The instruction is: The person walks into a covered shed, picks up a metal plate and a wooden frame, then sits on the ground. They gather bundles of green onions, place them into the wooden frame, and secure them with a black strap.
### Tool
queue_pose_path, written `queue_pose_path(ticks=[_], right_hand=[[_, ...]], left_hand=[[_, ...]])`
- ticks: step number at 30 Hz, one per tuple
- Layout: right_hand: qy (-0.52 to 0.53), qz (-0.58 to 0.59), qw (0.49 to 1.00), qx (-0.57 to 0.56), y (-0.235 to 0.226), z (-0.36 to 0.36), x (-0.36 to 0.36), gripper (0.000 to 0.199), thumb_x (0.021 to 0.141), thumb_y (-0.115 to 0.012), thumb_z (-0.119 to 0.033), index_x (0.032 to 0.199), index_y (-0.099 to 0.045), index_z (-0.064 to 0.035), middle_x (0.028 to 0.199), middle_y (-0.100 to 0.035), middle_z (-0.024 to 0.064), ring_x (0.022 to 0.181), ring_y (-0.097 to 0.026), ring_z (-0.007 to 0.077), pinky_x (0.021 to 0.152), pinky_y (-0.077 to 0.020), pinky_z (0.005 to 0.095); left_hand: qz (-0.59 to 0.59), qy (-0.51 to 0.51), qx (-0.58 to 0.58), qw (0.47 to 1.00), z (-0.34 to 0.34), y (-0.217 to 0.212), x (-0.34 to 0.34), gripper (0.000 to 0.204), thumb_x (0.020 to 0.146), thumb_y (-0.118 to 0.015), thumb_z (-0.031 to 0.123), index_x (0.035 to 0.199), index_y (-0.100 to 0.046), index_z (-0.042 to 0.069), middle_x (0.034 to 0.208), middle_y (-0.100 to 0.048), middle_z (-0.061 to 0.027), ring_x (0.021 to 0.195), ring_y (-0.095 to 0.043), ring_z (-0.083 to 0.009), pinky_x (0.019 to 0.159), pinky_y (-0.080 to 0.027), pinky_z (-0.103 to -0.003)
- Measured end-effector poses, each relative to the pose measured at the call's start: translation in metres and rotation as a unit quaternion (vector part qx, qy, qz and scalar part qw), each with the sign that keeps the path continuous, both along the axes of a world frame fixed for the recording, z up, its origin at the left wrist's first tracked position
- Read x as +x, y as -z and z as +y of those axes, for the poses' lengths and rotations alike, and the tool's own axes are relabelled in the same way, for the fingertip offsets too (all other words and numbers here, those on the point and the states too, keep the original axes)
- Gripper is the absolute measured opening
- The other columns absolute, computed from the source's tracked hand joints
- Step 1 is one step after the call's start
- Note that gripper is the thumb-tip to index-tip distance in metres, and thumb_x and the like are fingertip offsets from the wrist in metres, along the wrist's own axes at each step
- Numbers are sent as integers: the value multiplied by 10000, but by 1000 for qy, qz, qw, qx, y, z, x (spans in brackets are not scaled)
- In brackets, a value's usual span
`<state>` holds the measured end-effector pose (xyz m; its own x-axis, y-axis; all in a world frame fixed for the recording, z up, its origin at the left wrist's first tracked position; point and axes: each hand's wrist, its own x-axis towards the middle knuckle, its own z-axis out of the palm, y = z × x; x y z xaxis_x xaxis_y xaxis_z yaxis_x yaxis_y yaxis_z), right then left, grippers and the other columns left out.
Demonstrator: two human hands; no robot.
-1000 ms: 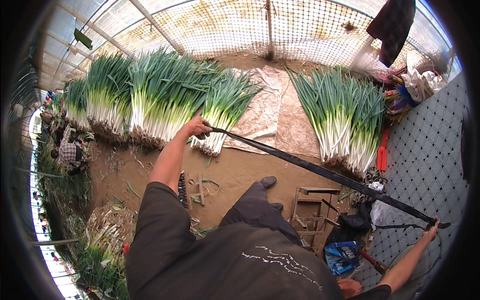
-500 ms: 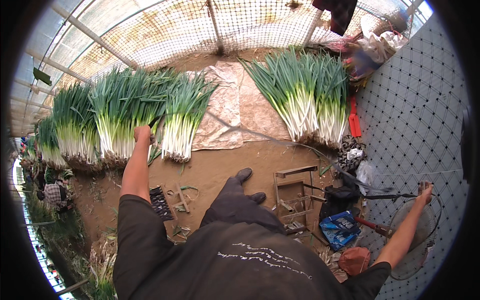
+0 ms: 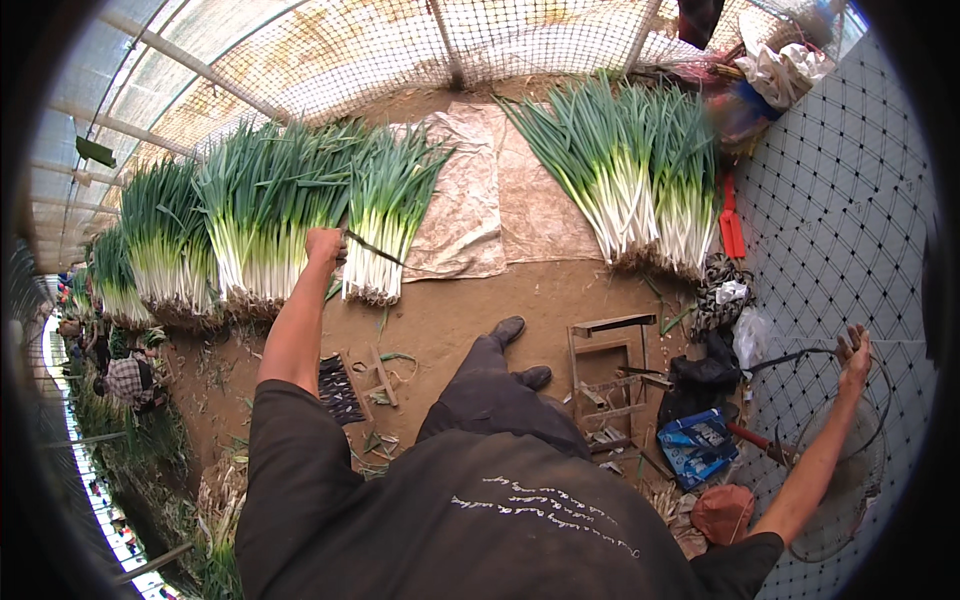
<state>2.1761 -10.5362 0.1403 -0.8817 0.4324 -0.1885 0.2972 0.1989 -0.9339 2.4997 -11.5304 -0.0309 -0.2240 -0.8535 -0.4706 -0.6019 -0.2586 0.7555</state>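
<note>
Reaching out, my left hand [image 3: 324, 244] is clenched on a dark strap [image 3: 372, 247] lying across the bundle of long green-and-white leeks [image 3: 380, 225] on the dirt floor [image 3: 470, 310]; my right hand [image 3: 855, 355] grips a black cord [image 3: 790, 358]. I'd keep that strap flat and snug.

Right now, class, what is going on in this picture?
A person in a dark top stands on bare soil under a netted shelter. Their left hand grips a dark strap lying across a bundle of green onions in the left row. Their right hand reaches out to the patterned wall, holding a thin dark cord. Another pile of onions lies to the right, with a small wooden frame near the feet.
</note>
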Motion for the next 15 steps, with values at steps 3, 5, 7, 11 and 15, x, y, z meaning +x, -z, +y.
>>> queue_pose_path(ticks=[3, 5, 7, 11, 15], right_hand=[[-34, -39, 997, 63, -2, -28, 17, 505, 949, -437, -507, 1302, -506, -153, 1218, -579, 27, 945, -614, 179, 776, -468, 325], [-61, -75, 990, 106, 3, -34, 23, 521, 946, -432, -521, 1304, -504, -149, 1227, -571, 36, 952, -610, 180, 779, -469, 336], [-78, -99, 980, 151, 6, -59, 23, 529, 950, -416, -523, 1291, -508, -129, 1258, -548, 43, 771, -622, 146, 594, -465, 273], [-55, -109, 978, 170, 27, -65, 30, 483, 955, -416, -473, 1256, -525, -112, 1250, -538, 82, 568, -584, 103, 401, -377, 210], [-24, -93, 977, 193, 6, -72, 53, 422, 955, -438, -436, 1157, -582, -95, 1040, -630, 71, 561, -601, 106, 424, -413, 226]], left_hand=[[10, 77, -36, 996, 23, 10, -20, 146, 802, -610, 142, 716, -564, 33, 578, -560, -74, 408, -499, -169, 341, -368, -302], [-7, 142, -85, 986, 28, 8, -24, 173, 812, -640, 152, 749, -553, 17, 604, -570, -63, 404, -473, -138, 348, -358, -297], [-83, 232, -227, 942, 20, 1, -10, 185, 787, -682, 171, 814, -623, -2, 633, -611, -60, 448, -534, -130, 397, -421, -287], [-42, 213, -185, 958, 48, -23, -40, 209, 725, -668, 212, 722, -643, 5, 596, -611, -111, 463, -593, -192, 442, -485, -318], [-5, 304, -202, 931, 83, -35, -93, 233, 766, -638, 214, 736, -623, -16, 588, -598, -108, 459, -591, -185, 426, -465, -324]])
